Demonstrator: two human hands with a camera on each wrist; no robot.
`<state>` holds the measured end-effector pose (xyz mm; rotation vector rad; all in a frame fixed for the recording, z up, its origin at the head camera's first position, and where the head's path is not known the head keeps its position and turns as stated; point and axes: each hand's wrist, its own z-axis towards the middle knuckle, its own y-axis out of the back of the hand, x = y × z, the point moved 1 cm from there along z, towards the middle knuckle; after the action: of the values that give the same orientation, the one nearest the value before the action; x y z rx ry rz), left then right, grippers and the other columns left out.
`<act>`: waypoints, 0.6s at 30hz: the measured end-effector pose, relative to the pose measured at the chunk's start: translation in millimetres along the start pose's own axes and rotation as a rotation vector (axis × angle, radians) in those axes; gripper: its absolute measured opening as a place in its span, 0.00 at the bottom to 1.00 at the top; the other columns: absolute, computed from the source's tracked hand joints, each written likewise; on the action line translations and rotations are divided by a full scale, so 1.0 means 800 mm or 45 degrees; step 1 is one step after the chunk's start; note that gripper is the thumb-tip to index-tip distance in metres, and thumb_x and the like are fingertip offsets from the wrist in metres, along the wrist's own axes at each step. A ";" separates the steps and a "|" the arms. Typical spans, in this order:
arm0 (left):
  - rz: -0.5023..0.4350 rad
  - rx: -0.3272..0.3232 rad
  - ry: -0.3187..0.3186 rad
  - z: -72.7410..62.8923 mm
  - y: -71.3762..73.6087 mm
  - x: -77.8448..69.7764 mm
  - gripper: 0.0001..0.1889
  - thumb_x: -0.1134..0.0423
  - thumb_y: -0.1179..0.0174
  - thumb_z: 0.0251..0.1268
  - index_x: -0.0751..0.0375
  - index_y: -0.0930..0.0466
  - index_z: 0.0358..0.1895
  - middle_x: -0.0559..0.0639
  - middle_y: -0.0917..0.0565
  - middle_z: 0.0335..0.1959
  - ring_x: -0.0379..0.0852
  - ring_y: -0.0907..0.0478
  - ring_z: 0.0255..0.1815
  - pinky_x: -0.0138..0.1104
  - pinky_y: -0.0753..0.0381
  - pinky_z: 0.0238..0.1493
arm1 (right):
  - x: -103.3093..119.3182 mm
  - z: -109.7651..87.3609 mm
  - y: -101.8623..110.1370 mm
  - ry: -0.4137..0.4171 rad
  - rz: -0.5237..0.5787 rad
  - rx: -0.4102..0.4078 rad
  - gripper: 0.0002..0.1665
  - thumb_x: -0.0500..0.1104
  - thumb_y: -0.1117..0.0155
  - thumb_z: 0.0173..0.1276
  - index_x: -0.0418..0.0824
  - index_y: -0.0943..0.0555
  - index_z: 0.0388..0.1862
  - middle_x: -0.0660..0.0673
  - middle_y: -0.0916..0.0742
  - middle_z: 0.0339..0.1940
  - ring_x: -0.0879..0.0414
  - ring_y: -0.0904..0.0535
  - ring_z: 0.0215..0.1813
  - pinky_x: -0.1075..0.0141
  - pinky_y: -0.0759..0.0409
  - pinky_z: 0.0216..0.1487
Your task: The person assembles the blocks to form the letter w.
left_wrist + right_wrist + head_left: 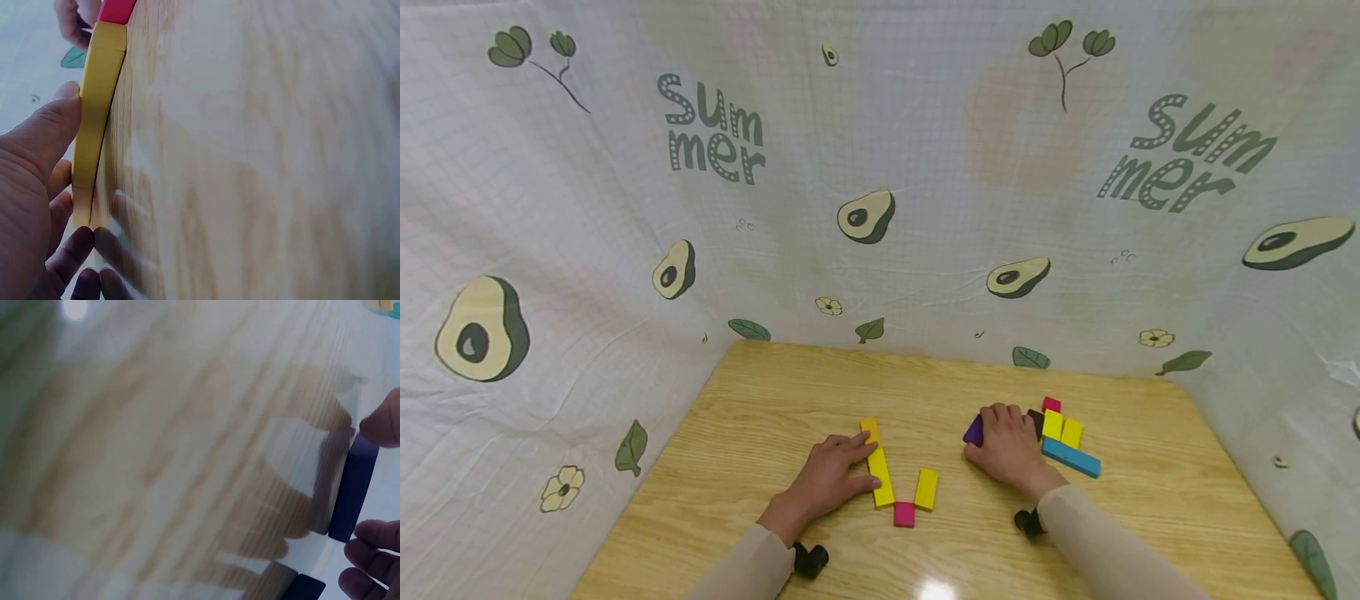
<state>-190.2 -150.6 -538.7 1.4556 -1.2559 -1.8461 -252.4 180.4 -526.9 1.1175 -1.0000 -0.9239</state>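
In the head view my left hand [831, 477] touches a line of an orange block [869, 427] and a yellow block [882, 487], with fingers spread along it. Its thumb lies against the yellow block's side in the left wrist view. A pink block [904, 514] sits at the near end, and a second yellow block [927, 489] slants up from it. My right hand [1009, 446] pinches a purple block [355, 487] between thumb and fingertips; the hand partly covers it in the head view. Just right of those fingers is a black block [1036, 422].
Close to the right hand lie a small red-pink block [1052, 404], two yellow blocks [1053, 424] and a long blue block [1071, 457]. A patterned cloth [925, 167] encloses the back and sides of the wooden table [775, 392].
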 end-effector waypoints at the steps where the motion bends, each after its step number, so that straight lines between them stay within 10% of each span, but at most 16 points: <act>1: 0.000 -0.002 -0.002 0.000 0.000 0.000 0.35 0.38 0.34 0.70 0.48 0.24 0.76 0.47 0.29 0.81 0.55 0.29 0.74 0.60 0.32 0.73 | -0.002 0.000 0.000 0.007 -0.002 -0.004 0.41 0.58 0.29 0.65 0.31 0.23 0.66 0.31 0.20 0.64 0.33 0.28 0.63 0.34 0.30 0.64; 18: 0.009 0.006 0.001 0.001 0.001 0.000 0.35 0.38 0.35 0.71 0.48 0.24 0.76 0.46 0.30 0.81 0.54 0.29 0.74 0.58 0.32 0.73 | -0.012 -0.002 0.004 0.034 -0.009 -0.034 0.36 0.58 0.31 0.66 0.30 0.19 0.58 0.33 0.17 0.54 0.35 0.26 0.56 0.38 0.32 0.59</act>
<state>-190.8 -150.6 -538.3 1.4523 -1.2640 -1.8397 -253.3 190.7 -526.0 1.1090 -0.9601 -0.9230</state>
